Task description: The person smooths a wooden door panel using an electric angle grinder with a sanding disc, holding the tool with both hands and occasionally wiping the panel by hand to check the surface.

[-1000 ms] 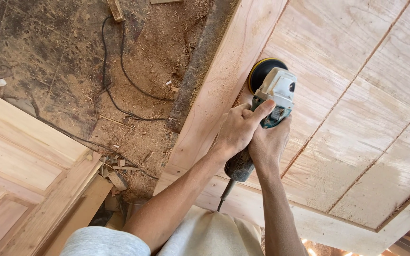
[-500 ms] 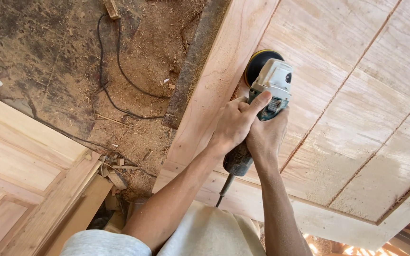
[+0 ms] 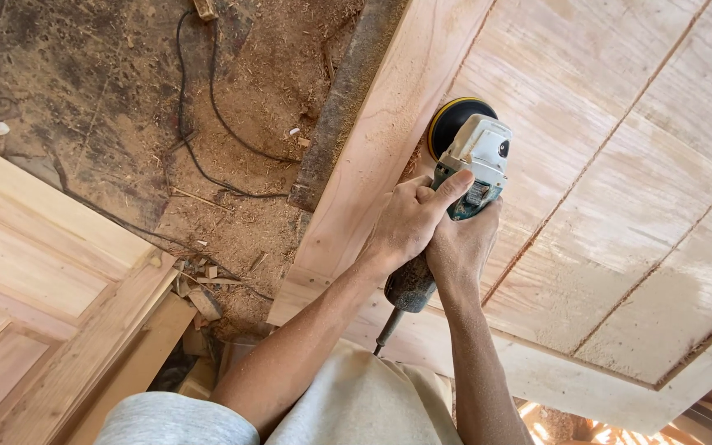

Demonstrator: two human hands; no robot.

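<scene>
A white and green angle grinder (image 3: 478, 158) with a round black sanding disc rests on a large wooden door panel (image 3: 620, 165). Its disc sits at the edge where the panel meets the door's thick side frame (image 3: 389, 140). My left hand (image 3: 409, 218) wraps the grinder's body from the left, thumb stretched along the top. My right hand (image 3: 465, 247) grips the same body from below and to the right. The dark rear handle and its cord (image 3: 401, 297) stick out toward me beneath both hands.
A second pale wooden door (image 3: 35, 280) lies at the lower left. The floor (image 3: 125, 107) between the doors is covered in sawdust, with a black cable (image 3: 208, 140) looping across it and wood scraps (image 3: 199, 288) near the door corner.
The grinder and both hands have slid a little up along the frame edge, away from me. The grip is the same.
</scene>
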